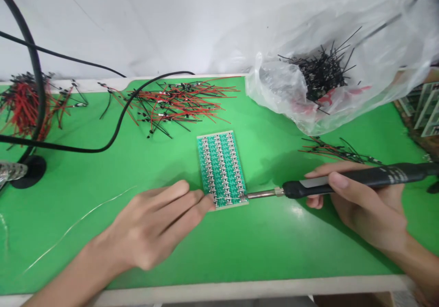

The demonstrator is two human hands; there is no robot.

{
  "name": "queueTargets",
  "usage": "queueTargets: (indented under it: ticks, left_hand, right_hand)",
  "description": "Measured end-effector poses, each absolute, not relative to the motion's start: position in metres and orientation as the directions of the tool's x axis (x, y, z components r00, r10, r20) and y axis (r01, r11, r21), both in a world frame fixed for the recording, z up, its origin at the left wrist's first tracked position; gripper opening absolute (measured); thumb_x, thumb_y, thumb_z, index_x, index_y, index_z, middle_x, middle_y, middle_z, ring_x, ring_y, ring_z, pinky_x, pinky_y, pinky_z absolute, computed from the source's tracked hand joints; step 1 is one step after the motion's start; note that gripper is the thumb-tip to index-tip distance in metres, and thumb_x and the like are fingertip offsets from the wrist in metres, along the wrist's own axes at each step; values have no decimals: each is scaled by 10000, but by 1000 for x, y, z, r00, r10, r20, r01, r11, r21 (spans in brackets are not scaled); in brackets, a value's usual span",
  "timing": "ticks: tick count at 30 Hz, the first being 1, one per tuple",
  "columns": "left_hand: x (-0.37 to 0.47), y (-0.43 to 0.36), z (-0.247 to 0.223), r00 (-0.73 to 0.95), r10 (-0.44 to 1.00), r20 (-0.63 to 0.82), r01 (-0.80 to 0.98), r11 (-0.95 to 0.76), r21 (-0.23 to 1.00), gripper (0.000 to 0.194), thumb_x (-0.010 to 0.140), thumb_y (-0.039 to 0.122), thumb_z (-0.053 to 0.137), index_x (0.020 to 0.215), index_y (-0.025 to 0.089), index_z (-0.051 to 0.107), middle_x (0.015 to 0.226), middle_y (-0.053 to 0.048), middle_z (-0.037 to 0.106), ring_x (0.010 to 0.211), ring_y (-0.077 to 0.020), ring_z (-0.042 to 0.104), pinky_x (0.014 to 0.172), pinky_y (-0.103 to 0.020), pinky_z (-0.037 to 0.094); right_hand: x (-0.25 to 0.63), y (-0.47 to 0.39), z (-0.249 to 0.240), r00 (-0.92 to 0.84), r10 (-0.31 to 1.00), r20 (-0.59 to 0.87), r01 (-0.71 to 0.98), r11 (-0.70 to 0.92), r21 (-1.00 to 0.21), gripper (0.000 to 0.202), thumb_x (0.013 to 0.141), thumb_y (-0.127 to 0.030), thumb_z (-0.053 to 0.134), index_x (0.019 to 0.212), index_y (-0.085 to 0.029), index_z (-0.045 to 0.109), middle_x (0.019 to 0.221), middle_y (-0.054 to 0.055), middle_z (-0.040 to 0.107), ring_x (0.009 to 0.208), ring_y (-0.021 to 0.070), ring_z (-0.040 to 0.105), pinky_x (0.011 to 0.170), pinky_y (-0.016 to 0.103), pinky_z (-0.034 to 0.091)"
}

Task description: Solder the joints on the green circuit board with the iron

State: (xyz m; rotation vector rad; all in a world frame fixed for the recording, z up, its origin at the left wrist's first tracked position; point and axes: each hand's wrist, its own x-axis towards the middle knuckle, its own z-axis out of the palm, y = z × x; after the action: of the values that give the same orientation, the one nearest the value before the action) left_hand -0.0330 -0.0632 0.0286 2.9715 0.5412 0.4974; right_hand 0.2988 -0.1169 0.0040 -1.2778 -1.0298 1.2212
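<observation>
A green circuit board [215, 170] with three long columns of solder pads lies on the green mat. My right hand [368, 206] is closed around the dark handle of a soldering iron [353, 182]. The iron's tip touches the board's lower right corner. At the lower left of the board, my left hand [161, 224] has its fingers pinched on a thin solder wire. A short piece of it runs across the bottom pads toward the tip. Left of that hand, a long length of solder wire [80, 220] trails over the mat; the fingertips' grip is partly hidden.
Red and black wire leads [181, 99] lie behind the board, with another bundle [22, 101] at far left. A clear plastic bag [274, 83] holds black leads. More loose leads [338, 151] lie near the right hand. A black cable [113, 138] crosses the left side.
</observation>
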Motion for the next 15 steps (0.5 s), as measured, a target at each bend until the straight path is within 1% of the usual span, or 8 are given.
queueTargets:
  ticks: [6, 12, 15]
  left_hand:
    - [-32, -62, 26, 877, 355, 323, 335, -935, 119, 384, 1055, 116, 266, 1121, 82, 643, 953, -73, 728, 870, -156, 625, 739, -293, 482]
    - [-31, -63, 26, 887, 336, 318, 318, -942, 110, 388, 1055, 114, 263, 1105, 54, 643, 941, -87, 731, 849, -166, 620, 731, -303, 484]
    - [-32, -64, 27, 864, 387, 321, 356, -922, 152, 380, 1060, 135, 277, 1105, 78, 650, 957, -74, 736, 863, -162, 621, 717, -287, 491]
  right_hand:
    - [299, -117, 5, 107, 990, -90, -79, -82, -994, 140, 850, -337, 740, 872, -235, 833, 599, 24, 762, 474, 173, 695, 436, 245, 569]
    - [298, -117, 4, 113, 990, -89, -63, -82, -995, 157, 854, -351, 736, 873, -230, 834, 606, 30, 765, 474, 174, 698, 434, 243, 568]
    - [298, -116, 4, 114, 989, -94, -61, -87, -994, 155, 853, -351, 739, 873, -230, 834, 592, 28, 760, 472, 174, 697, 431, 239, 570]
